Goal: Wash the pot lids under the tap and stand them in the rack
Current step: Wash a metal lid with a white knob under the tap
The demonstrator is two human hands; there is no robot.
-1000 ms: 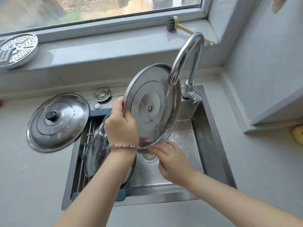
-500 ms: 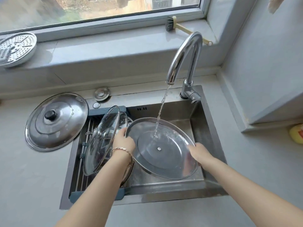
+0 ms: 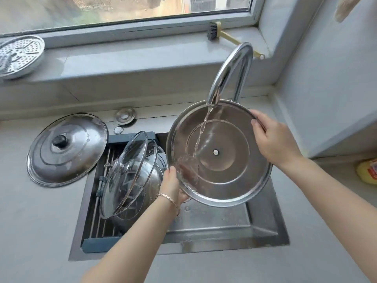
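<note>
Steel lid [image 3: 228,176] held tilted over the sink [image 3: 224,223], underside up. Water from the tap [image 3: 230,72] strikes its inner face. Left hand [image 3: 172,186] grips the lower-left rim, right hand [image 3: 273,137] the upper-right rim. Glass lid [image 3: 124,172] leans in the rack [image 3: 95,201]. Knobbed lid [image 3: 67,149] lies flat on the table [image 3: 30,221].

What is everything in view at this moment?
held lid: one, steel, under tap's stream
tap: one, chrome, running, behind sink
sink: one, steel, in counter
rack: one, blue frame, sink's left part
glass lids: at least two, clear, standing in rack
knob lid: one, steel, counter left of sink
steamer plate: one, silver, left windowsill
brush: one, black bristles, right windowsill
left hand: one, grips held lid's lower rim
right hand: one, grips its upper rim
</note>
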